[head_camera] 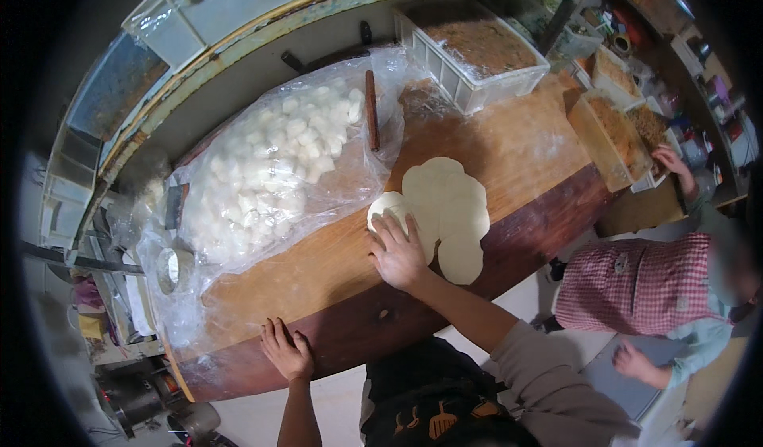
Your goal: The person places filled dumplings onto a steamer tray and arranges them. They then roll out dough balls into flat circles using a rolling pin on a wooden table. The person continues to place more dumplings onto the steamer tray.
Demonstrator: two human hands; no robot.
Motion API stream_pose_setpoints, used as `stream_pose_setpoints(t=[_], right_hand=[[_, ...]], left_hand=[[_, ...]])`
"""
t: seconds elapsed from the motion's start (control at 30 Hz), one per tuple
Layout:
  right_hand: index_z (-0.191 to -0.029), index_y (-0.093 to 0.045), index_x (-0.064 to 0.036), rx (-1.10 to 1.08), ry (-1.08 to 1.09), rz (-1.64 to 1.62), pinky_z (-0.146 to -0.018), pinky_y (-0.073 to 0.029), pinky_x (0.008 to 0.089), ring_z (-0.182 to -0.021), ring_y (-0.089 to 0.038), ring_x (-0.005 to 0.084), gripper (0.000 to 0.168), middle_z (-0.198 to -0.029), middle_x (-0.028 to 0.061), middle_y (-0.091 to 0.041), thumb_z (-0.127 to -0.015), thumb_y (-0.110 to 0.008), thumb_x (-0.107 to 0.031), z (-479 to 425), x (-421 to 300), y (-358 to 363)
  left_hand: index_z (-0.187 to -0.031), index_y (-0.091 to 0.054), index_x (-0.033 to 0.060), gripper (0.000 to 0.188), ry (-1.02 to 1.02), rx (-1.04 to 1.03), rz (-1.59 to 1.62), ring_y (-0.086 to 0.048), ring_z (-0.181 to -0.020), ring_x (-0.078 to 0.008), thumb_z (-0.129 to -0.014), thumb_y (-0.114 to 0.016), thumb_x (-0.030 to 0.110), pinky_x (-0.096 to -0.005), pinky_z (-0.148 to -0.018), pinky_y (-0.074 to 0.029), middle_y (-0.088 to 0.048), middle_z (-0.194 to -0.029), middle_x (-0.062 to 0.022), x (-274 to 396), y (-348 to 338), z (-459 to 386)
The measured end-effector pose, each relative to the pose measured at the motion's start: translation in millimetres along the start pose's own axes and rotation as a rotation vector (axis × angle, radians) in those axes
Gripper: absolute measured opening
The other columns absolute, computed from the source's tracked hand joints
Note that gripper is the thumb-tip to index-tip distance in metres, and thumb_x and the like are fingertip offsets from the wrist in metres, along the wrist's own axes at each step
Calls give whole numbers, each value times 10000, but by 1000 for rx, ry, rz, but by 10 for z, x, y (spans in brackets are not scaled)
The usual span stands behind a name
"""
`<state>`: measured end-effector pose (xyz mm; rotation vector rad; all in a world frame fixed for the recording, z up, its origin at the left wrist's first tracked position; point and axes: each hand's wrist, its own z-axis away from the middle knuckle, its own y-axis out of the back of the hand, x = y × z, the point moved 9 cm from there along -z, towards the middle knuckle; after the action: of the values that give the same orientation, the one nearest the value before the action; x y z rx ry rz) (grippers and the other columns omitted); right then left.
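Note:
My right hand (pixel 400 259) lies palm down, fingers spread, over the lower part of a round dough wrapper (pixel 386 200). Beside it, several flat dough wrappers (pixel 447 202) overlap on the wooden table (pixel 286 283), the lowest one reaching onto the dark red front strip. My left hand (pixel 287 351) rests on that strip near the front edge with its fingers apart, holding nothing. Beyond my hands, a heap of white dough pieces (pixel 256 202) lies beneath clear plastic sheeting (pixel 381 164). A brown wooden rolling pin (pixel 372 110) rests on the sheeting at the heap's right end.
A white crate of brown filling (pixel 462 92) stands at the back. To the right are tubs of orange-brown filling (pixel 608 137) and a co-worker in a checked apron (pixel 635 286), one hand at the tubs. A tape roll (pixel 176 270) sits at left; a rusty-edged shelf (pixel 250 30) overhangs the back.

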<state>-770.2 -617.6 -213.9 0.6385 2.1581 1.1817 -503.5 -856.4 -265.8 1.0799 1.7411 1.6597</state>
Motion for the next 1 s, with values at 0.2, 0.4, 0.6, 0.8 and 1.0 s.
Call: stream_pose_setpoints(t=[0.2, 0.4, 0.6, 0.8, 1.0], right_hand=[[-1269, -688, -122, -240, 224, 34, -1175, -333, 554, -1373, -502, 281, 393, -1412, 88, -588, -904, -628, -256, 257, 397, -176], [-1234, -699, -110, -269, 186, 74, -1136, -386, 548, -1353, -522, 290, 376, -1427, 112, -575, -859, -680, -136, 338, 1233, 417], [-1167, -682, -1, 18, 16, -330, -948, -535, 478, -1107, -641, 412, 279, -1211, 223, -655, -896, -683, -69, -716, 861, 276], [-1248, -609, 50, -91, -339, 23, -956, -522, 492, -1116, -646, 443, 400, -1164, 301, -676, -943, -633, -207, -2294, 1671, -929], [-1157, -628, 61, -204, -547, -141, -827, -557, 464, -963, -701, 388, 556, -1063, 248, -710, -836, -759, -374, -2370, 2100, -1528]], left_hand=[[-1462, -507, 60, 592, 43, -12, 18, -328, -1485, -416, -921, -590, 285, -589, -1220, -208, -420, -1578, -193, -75, 32, -44], [-1490, -489, 78, 642, 66, -68, -18, -318, -1495, -399, -912, -593, 336, -591, -1223, -201, -389, -1602, -185, -112, -22, -235], [-1503, -480, 84, 665, 100, -52, -22, -292, -1510, -400, -915, -583, 378, -587, -1239, -171, -381, -1610, -180, -238, -75, -588], [-1511, -464, 86, 686, 126, -111, -2, -283, -1514, -400, -909, -601, 383, -579, -1249, -148, -386, -1604, -177, -203, -110, -671], [-1487, -492, 86, 679, 127, -75, 36, -294, -1502, -391, -901, -623, 403, -591, -1241, -153, -396, -1584, -182, -273, 29, -611]])
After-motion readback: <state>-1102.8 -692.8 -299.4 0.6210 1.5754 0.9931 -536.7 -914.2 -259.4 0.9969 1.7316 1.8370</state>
